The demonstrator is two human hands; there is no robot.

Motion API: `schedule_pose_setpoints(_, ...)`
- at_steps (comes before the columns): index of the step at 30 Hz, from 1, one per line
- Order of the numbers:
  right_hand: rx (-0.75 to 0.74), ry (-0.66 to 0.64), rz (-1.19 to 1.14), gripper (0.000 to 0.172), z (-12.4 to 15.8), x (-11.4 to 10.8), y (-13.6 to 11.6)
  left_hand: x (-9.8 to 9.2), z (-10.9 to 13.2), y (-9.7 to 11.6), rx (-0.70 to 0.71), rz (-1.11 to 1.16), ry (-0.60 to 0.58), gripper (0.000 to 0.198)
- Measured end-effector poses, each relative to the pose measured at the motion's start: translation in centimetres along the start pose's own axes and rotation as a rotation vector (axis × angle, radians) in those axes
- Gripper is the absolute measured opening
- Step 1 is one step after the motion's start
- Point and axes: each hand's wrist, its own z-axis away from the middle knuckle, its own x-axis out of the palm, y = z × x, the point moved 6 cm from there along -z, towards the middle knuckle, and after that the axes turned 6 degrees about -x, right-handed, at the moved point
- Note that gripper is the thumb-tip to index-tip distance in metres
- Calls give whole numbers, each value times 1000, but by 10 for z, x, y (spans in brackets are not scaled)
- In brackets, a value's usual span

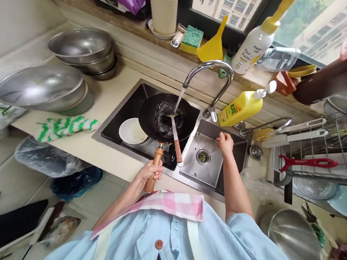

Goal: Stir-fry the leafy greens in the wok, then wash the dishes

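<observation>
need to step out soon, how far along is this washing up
Done, it seems: the steel bowls sit stacked on the counter. In hand: the left hand holds the black wok by its wooden handle under the running tap, with suds and a spatula inside. Left: the white plate in the left basin, at least.

Left hand (150, 170) gripping black wok (150, 115) under faucet (210, 66), spatula (175, 140) apparently inside, right hand (225, 145) above sink (198, 177)

Head-worn view, looking forward and down from just above the light-blue button shirt (150, 242). Close range, facing the stainless double kitchen sink (117, 107) below a window (231, 9), with left hand (151, 170) and right hand (225, 145) both in frame.
</observation>
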Motion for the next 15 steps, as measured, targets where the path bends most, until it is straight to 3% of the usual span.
schedule_pose_setpoints(4,117,-35,-123,46,43,2,28,5,3,6,0,8,-9,43)
schedule_pose_setpoints(9,189,-110,-279,47,81,8,39,2,5,8,5,3,-10,43)
schedule_pose_setpoints(12,192,-123,-316,49,88,8,37,1,6,9,12,-1,-19,44)
schedule_pose_setpoints(15,148,-106,-251,51,74,5,25,1,6,11,13,-1,-22,45)
